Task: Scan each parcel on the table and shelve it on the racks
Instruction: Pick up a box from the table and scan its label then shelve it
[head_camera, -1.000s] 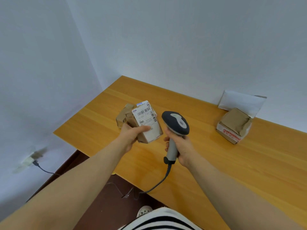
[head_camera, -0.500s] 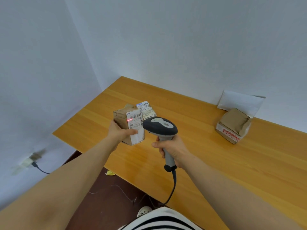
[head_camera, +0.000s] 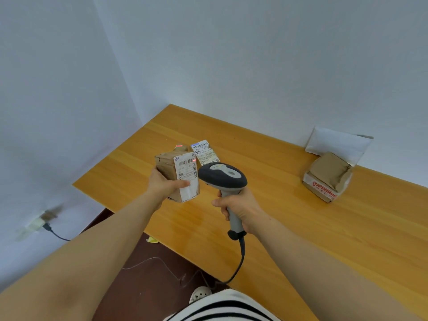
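Scanner (head_camera: pixel 222 176) swung in since a second ago to face the label; its red light now sits on the barcode.
My left hand (head_camera: pixel 163 186) grips the small brown parcel (head_camera: pixel 172 172) upright above the worktop (head_camera: pixel 289 239), thumb across the label, and my right hand (head_camera: pixel 240 206) is wrapped round the scanner grip. I judge this mid-scan, with shelving not started and no racks in view. A labelled parcel (head_camera: pixel 205 154) just behind, a taped box (head_camera: pixel 327 177) and a white mailer (head_camera: pixel 335 144) wait.
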The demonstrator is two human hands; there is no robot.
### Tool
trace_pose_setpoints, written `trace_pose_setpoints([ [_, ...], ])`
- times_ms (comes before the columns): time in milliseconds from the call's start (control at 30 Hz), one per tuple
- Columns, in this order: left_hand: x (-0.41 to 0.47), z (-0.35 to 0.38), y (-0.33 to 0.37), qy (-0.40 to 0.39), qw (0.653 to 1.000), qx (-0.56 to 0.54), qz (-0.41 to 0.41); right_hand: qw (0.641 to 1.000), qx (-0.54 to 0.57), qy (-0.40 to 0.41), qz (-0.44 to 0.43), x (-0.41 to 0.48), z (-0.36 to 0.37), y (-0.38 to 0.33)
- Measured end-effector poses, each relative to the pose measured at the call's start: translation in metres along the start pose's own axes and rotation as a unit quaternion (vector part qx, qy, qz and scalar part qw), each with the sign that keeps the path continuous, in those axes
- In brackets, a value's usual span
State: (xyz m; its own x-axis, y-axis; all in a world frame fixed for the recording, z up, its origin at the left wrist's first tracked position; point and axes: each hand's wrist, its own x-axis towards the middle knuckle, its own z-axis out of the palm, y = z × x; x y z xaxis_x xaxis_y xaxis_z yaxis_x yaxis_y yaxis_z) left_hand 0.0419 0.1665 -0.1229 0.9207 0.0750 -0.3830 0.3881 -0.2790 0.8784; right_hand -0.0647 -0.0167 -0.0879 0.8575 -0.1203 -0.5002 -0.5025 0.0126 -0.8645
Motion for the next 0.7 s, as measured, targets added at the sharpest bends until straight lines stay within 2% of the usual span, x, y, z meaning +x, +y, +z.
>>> trace_pose_setpoints([
  [200,0.001,-0.005,0.002,-0.002,1.0,-0.011,-0.011,1.0,0.015,-0.005,-0.003,0.007,0.008,-0.001],
  [433,-0.028,-0.016,-0.013,-0.044,0.987,-0.139,-0.063,0.996,0.087,-0.003,-0.011,0.012,0.004,0.007],
  [533,-0.066,-0.02,-0.028,-0.026,0.977,-0.198,-0.071,0.993,0.11,-0.047,0.006,0.01,0.008,0.011],
  [700,-0.138,-0.042,-0.063,0.04,0.959,-0.267,-0.084,0.979,0.088,-0.185,0.017,-0.012,0.054,0.025],
])
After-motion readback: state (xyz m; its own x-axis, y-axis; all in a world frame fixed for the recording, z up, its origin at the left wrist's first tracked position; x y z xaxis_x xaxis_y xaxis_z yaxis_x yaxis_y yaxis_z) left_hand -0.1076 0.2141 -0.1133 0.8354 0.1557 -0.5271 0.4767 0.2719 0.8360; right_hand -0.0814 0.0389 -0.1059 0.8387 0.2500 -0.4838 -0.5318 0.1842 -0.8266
